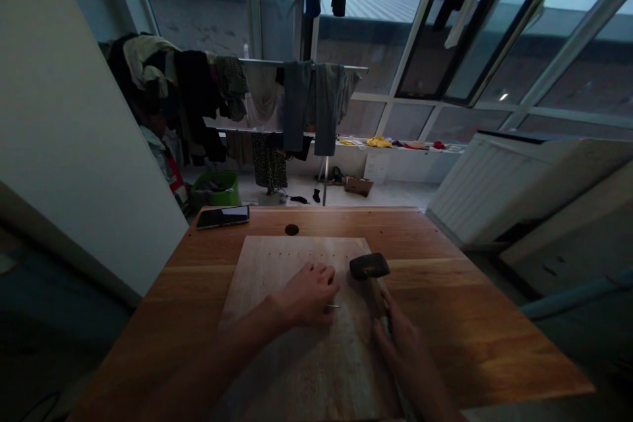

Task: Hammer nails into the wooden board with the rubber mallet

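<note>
My right hand (401, 336) is wrapped round the handle of a hammer (370, 266), whose dark, blocky head is over the right edge of a pale wooden board (291, 362). On the board rests my left hand (309, 293), its fingers curled in. From under those fingers a thin, shiny nail (333, 306) sticks out to the right, lying nearly level. Its other end is hidden by the hand. A row of several small dark dots, holes or nail heads, runs along the board's far part; I cannot tell which.
The board lies on a brown wooden table (475, 316) with a round dark hole near its far edge. A phone (223, 216) lies at the far left corner. Beyond stand a clothes rack (297, 105) and a green tub (215, 190). White panels flank the table.
</note>
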Demonstrator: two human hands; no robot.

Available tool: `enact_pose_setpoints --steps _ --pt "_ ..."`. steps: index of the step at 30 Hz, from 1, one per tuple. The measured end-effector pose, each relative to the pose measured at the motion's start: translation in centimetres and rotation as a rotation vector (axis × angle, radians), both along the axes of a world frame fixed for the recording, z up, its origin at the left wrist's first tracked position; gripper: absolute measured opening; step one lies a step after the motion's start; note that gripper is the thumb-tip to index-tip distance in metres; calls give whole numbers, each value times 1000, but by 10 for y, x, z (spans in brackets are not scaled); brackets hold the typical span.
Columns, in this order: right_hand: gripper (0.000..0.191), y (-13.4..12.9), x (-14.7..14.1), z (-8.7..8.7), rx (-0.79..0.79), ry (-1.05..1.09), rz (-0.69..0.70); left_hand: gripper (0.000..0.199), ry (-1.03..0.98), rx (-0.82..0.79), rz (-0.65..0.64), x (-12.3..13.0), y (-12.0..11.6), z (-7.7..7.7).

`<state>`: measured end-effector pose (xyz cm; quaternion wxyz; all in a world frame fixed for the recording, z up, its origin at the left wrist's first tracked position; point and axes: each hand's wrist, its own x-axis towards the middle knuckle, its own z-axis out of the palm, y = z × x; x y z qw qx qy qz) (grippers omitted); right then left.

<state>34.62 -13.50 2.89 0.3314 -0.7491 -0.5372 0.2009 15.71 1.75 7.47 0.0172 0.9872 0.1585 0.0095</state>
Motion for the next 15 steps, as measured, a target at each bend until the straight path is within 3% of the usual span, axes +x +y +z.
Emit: enact_pose_setpoints --steps 5,8,11,15 --pt "73 1 1 -14 10 26 -39 12 40 71 -73 24 -8 -2" --pt "74 0 4 -19 40 80 -64 12 44 15 -84 29 -6 -3" --pt "74 -2 5 -21 34 133 -68 12 -11 -145 20 29 6 -3" --pt "72 -4 2 -18 46 171 -89 10 -240 -369 180 38 36 -8"
